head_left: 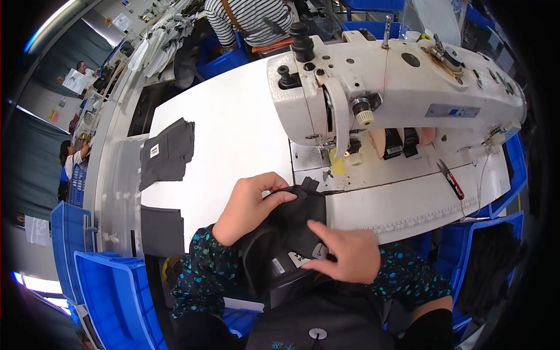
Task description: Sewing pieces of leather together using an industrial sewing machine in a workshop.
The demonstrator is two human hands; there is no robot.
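Note:
A black fabric piece [280, 233] with sewn or printed labels lies at the table's front edge, before the sewing machine. My left hand [251, 204] pinches its upper edge between thumb and fingers, where a small folded strip [308, 186] sticks up. On the lower right of the same piece rests my right hand [350, 251]. Its thumb and forefinger are spread apart, next to a white label [298, 259] and a grey tab [319, 251]. The fabric's lower part curves toward me. The right hand's other fingers are mostly hidden.
The white sewing machine [408, 87] spans the right, its needle area beyond my hands. Red-handled snips [452, 182] lie beside it. Dark fabric stacks [166, 153] lie left. Blue bins [116, 297] stand around the table. A person in a striped top [251, 23] sits beyond.

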